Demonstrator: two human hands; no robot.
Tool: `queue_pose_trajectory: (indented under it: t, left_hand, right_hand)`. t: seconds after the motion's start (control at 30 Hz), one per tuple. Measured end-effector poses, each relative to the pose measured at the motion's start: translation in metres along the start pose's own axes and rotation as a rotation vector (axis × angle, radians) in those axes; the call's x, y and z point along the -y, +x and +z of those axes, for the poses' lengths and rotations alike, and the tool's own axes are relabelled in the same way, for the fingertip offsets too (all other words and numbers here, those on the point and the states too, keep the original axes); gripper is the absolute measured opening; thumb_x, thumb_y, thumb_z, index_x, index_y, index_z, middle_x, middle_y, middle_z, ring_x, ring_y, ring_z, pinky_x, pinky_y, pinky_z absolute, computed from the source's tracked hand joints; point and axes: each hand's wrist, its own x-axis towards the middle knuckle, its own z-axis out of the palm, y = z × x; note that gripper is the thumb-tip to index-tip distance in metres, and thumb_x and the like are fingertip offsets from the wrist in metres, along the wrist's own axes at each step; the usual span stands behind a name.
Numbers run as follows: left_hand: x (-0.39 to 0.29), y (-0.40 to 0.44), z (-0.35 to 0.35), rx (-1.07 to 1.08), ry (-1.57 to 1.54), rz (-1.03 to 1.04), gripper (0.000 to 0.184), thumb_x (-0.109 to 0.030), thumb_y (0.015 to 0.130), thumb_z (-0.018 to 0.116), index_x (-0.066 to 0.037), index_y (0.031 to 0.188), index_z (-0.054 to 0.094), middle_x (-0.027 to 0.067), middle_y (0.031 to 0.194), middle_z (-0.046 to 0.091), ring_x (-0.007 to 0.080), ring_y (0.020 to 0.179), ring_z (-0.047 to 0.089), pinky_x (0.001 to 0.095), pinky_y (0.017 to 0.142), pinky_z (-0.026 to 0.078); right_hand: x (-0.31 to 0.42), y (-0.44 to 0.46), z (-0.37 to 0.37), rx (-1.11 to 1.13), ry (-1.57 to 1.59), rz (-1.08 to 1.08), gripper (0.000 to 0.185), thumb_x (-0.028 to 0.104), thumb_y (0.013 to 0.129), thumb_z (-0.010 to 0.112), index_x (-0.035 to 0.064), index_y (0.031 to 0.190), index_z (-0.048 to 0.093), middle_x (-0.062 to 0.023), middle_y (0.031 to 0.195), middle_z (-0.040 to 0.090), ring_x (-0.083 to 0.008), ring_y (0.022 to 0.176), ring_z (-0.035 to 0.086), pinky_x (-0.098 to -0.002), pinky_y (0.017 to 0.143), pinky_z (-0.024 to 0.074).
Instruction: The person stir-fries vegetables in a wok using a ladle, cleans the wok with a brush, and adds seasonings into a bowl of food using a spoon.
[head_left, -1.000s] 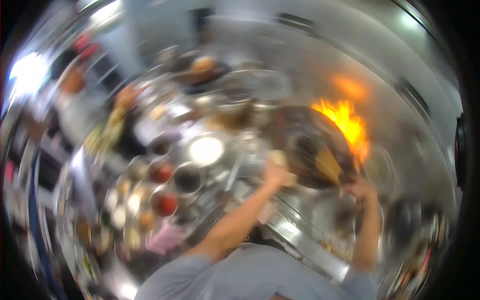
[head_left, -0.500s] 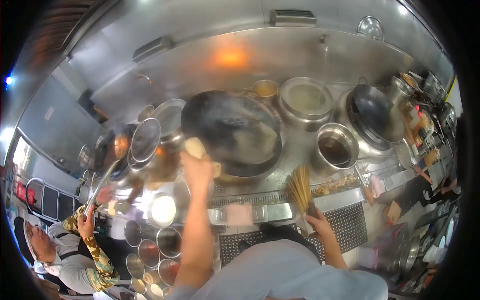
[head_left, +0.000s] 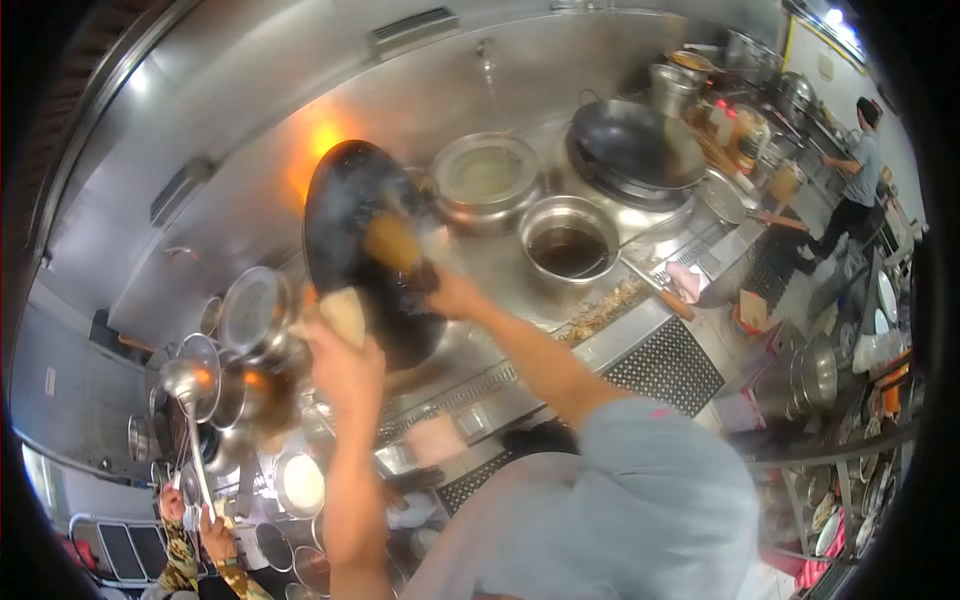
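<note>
Pot sat right of my tilted wok, brush inside wok; second wok lay behind pot, to right.

Silver pot w/ dark liquid, 2 o'clock. Wide pan w/ pale liquid, 12 o'clock. Spare black wok, btwn 1 & 2, bottles nearby. Co-worker standing, far off at 2. Ladle in another person's grip, btwn 8 & 9.
</note>
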Motion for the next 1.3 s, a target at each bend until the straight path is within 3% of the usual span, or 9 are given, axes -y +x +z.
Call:
queue_pose_trajectory:
  t: [0.2, 0.3, 0.43, 0.6, 0.77, 0.93, 1.07, 1.2, 1.3]
  left_hand:
    - [0.010, 0.002, 0.006, 0.060, -0.092, -0.425, 0.064, -0.010, 0.077, 0.062, -0.002, 0.132, 0.031, 0.0319, 0.107, 0.058, 0.0501, 0.095, 0.058, 0.0511, 0.084, 0.046]
    - [0.073, -0.023, 0.016, -0.053, -0.189, -0.513, 0.062, -0.008, 0.077, 0.061, 0.000, 0.130, 0.031, 0.0331, 0.112, 0.055, 0.0492, 0.099, 0.058, 0.0505, 0.087, 0.045]
    - [0.125, -0.073, 0.045, -0.040, -0.209, -0.687, 0.067, -0.003, 0.077, 0.058, 0.011, 0.135, 0.027, 0.0292, 0.125, 0.048, 0.0394, 0.116, 0.050, 0.0426, 0.104, 0.035]
    - [0.113, -0.075, 0.084, -0.114, -0.543, -1.009, 0.056, -0.011, 0.081, 0.059, 0.011, 0.126, 0.035, 0.0269, 0.120, 0.049, 0.0370, 0.110, 0.052, 0.0436, 0.097, 0.040]
    - [0.107, -0.077, 0.133, -0.164, -0.458, -1.054, 0.061, -0.016, 0.079, 0.062, 0.013, 0.123, 0.031, 0.0357, 0.119, 0.047, 0.0438, 0.111, 0.051, 0.0454, 0.098, 0.039]
    - [0.112, -0.084, 0.151, -0.181, -0.447, -1.068, 0.060, -0.020, 0.079, 0.063, 0.013, 0.119, 0.032, 0.0342, 0.112, 0.053, 0.0442, 0.105, 0.055, 0.0456, 0.095, 0.041]
    - [0.108, -0.081, 0.136, -0.150, -0.572, -1.086, 0.060, -0.021, 0.079, 0.064, 0.010, 0.120, 0.034, 0.0311, 0.114, 0.053, 0.0407, 0.106, 0.056, 0.0428, 0.093, 0.043]
    - [0.110, -0.077, 0.129, -0.100, -0.626, -1.116, 0.062, -0.024, 0.079, 0.066, 0.009, 0.121, 0.034, 0.0294, 0.116, 0.053, 0.0386, 0.107, 0.057, 0.0413, 0.093, 0.043]
    - [0.116, -0.083, 0.141, -0.143, -0.609, -1.126, 0.061, -0.026, 0.079, 0.067, 0.010, 0.118, 0.037, 0.0294, 0.109, 0.057, 0.0383, 0.101, 0.059, 0.0422, 0.090, 0.045]
  right_hand:
    - [0.021, -0.097, 0.038, 0.174, -0.218, -0.277, 0.090, 0.033, 0.077, 0.067, -0.0006, 0.147, 0.023, -0.0269, 0.146, 0.034, -0.0347, 0.134, 0.037, -0.0408, 0.111, 0.0298]
    - [-0.093, -0.035, -0.034, 0.371, -0.276, -0.376, 0.085, 0.038, 0.073, 0.073, 0.0022, 0.141, 0.037, -0.0244, 0.136, 0.047, -0.0355, 0.127, 0.046, -0.0397, 0.108, 0.0343]
    - [0.025, 0.019, -0.136, -0.173, -0.468, 0.099, 0.084, 0.027, 0.071, 0.067, 0.0128, 0.146, 0.033, -0.0178, 0.090, 0.070, -0.0254, 0.065, 0.066, -0.0356, 0.057, 0.0547]
    - [0.186, 0.045, -0.114, -0.234, -0.457, -0.247, 0.086, 0.031, 0.067, 0.068, 0.0166, 0.145, 0.036, -0.0182, 0.116, 0.064, -0.0310, 0.089, 0.067, -0.0374, 0.070, 0.0560]
    - [0.116, 0.192, 0.012, -0.243, -0.504, -0.400, 0.079, 0.024, 0.076, 0.065, 0.0088, 0.146, 0.030, -0.0238, 0.110, 0.064, -0.0339, 0.099, 0.064, -0.0400, 0.083, 0.0511]
    - [0.100, 0.057, 0.105, 0.633, -0.797, -0.105, 0.092, 0.024, 0.064, 0.064, 0.0094, 0.147, 0.026, -0.0261, 0.096, 0.066, -0.0392, 0.086, 0.067, -0.0429, 0.072, 0.0547]
    - [0.045, 0.111, -0.008, 0.647, -1.146, -0.635, 0.078, 0.031, 0.065, 0.067, 0.0094, 0.137, 0.046, -0.0184, 0.093, 0.069, -0.0360, 0.077, 0.068, -0.0474, 0.070, 0.0527]
    - [0.096, 0.205, -0.065, -0.363, -1.095, -0.418, 0.065, 0.033, 0.073, 0.070, 0.0038, 0.127, 0.050, -0.0188, 0.083, 0.068, -0.0296, 0.075, 0.069, -0.0404, 0.061, 0.0540]
    - [0.103, 0.182, 0.002, -0.244, -0.598, -0.218, 0.070, 0.029, 0.074, 0.065, 0.0036, 0.134, 0.041, -0.0206, 0.088, 0.067, -0.0318, 0.080, 0.068, -0.0410, 0.069, 0.0534]
